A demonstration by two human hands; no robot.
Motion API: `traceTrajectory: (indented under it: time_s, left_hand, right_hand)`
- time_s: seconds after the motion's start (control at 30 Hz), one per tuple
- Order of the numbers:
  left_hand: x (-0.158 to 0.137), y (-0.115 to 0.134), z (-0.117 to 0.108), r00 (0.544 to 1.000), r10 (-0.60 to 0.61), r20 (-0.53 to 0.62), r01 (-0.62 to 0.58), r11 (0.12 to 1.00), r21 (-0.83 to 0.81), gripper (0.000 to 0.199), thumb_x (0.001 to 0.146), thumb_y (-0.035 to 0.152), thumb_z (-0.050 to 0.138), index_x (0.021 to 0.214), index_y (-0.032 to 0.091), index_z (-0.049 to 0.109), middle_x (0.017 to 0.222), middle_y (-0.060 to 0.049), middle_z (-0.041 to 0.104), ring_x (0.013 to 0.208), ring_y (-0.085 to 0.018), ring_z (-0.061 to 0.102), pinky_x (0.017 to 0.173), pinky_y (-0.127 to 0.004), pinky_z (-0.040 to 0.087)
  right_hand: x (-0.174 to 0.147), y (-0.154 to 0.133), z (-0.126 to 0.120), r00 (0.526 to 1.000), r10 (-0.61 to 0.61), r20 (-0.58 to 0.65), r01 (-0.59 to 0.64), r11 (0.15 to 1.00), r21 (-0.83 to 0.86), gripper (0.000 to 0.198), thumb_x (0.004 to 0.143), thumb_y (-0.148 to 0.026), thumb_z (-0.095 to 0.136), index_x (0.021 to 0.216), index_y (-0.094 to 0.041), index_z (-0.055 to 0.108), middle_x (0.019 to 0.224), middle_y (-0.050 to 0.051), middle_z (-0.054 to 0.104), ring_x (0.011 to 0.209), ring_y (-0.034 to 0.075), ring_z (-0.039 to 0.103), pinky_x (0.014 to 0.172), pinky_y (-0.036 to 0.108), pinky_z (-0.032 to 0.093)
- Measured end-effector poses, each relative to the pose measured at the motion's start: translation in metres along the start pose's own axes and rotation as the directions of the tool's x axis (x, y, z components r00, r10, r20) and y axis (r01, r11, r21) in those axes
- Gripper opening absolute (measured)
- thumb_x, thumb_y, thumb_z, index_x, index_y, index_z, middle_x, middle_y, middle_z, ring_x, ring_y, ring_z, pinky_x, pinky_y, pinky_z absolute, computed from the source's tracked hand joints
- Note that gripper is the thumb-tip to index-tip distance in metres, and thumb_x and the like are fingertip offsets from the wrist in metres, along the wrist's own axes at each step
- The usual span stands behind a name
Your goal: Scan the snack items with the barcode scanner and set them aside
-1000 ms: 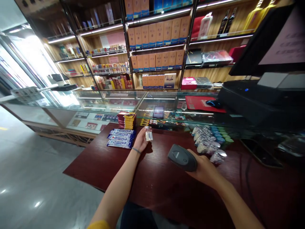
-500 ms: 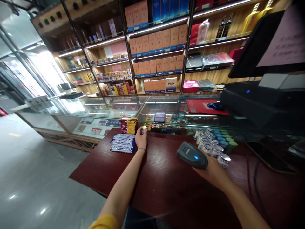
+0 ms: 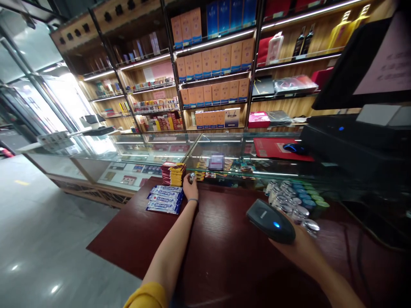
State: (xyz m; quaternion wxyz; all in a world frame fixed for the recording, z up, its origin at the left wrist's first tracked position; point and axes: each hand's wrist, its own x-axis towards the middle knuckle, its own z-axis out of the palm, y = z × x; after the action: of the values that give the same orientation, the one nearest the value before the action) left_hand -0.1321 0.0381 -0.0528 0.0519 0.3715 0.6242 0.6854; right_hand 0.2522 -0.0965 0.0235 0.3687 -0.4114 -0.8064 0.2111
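Note:
My left hand [image 3: 190, 188] is closed round a small silver-lidded jar [image 3: 192, 176] at the far edge of the dark red wooden table [image 3: 221, 248]. Only the jar's top shows above my fingers. Just left of it are a stack of red and yellow packets [image 3: 173, 174] and several blue-and-white wrapped packs [image 3: 165, 199] laid in overlapping rows. My right hand [image 3: 297, 241] grips a black barcode scanner [image 3: 270, 220] with a lit blue light, held over the table. Beyond the scanner stand silver-lidded jars [image 3: 284, 199] in rows, with blue and green-topped containers [image 3: 316, 201] beside them.
A glass display counter [image 3: 154, 147] runs behind the table. On it lie a red mat [image 3: 272, 148] and a computer mouse [image 3: 293, 148]. At the right stands a black monitor [image 3: 349, 64]. Shelves of orange boxes [image 3: 215, 60] line the wall.
The view has tilted a little. My right hand with the scanner appears slightly lower and further right. My left hand stays by the packet stack, still holding the jar.

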Motion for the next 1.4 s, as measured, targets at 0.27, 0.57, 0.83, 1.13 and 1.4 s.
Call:
traceTrajectory:
  time_s: [0.27, 0.57, 0.83, 1.13, 1.4]
  left_hand:
    - [0.006, -0.009, 0.005, 1.0, 0.0, 0.006, 0.0, 1.0, 0.027, 0.031, 0.081, 0.023, 0.071, 0.11, 0.018, 0.064, 0.111, -0.01, 0.069, 0.105, -0.023, 0.065, 0.101, -0.038, 0.048]
    - [0.008, -0.009, 0.007, 0.999, -0.025, 0.043, 0.022, 0.998, 0.052, 0.036, 0.082, 0.028, 0.071, 0.115, 0.018, 0.062, 0.113, -0.011, 0.069, 0.108, -0.023, 0.066, 0.103, -0.04, 0.047]
    - [0.001, 0.001, 0.003, 0.998, -0.025, 0.059, 0.024, 0.999, 0.032, 0.06, 0.078, 0.026, 0.076, 0.133, 0.017, 0.056, 0.138, -0.016, 0.06, 0.13, -0.028, 0.056, 0.115, -0.043, 0.039]
    - [-0.021, 0.023, -0.008, 0.99, 0.118, 0.08, -0.126, 0.987, 0.096, 0.062, 0.078, 0.026, 0.076, 0.135, 0.018, 0.056, 0.141, -0.017, 0.055, 0.14, -0.031, 0.045, 0.12, -0.046, 0.032]
    - [-0.077, 0.065, -0.001, 0.948, 0.269, 0.169, -0.273, 0.962, 0.001, 0.056, 0.085, 0.036, 0.071, 0.136, 0.021, 0.055, 0.137, -0.014, 0.055, 0.135, -0.029, 0.047, 0.118, -0.047, 0.036]
  right_hand:
    - [-0.005, -0.004, 0.007, 0.989, 0.104, -0.108, -0.103, 0.995, 0.015, 0.049, 0.079, -0.029, 0.063, 0.128, -0.023, 0.058, 0.113, 0.008, 0.076, 0.102, 0.029, 0.073, 0.082, 0.033, 0.06]
    - [-0.003, 0.005, 0.004, 0.981, 0.131, -0.142, -0.129, 0.991, 0.024, 0.034, 0.078, -0.034, 0.068, 0.111, -0.024, 0.068, 0.108, 0.01, 0.077, 0.1, 0.033, 0.073, 0.089, 0.046, 0.06]
    - [-0.002, 0.019, 0.006, 0.964, 0.207, -0.166, -0.196, 0.977, 0.084, 0.034, 0.075, -0.033, 0.072, 0.107, -0.023, 0.068, 0.106, 0.01, 0.077, 0.098, 0.034, 0.073, 0.091, 0.049, 0.059]
    - [0.01, 0.0, -0.006, 0.912, 0.262, -0.316, -0.196, 0.954, 0.226, 0.019, 0.073, -0.04, 0.075, 0.081, -0.024, 0.072, 0.069, 0.005, 0.075, 0.069, 0.026, 0.073, 0.067, 0.035, 0.06]
    - [0.001, -0.002, -0.054, 0.85, 0.33, -0.412, -0.203, 0.925, 0.322, 0.033, 0.08, -0.043, 0.071, 0.058, -0.022, 0.059, 0.047, 0.0, 0.06, 0.045, 0.016, 0.056, 0.055, 0.031, 0.05]
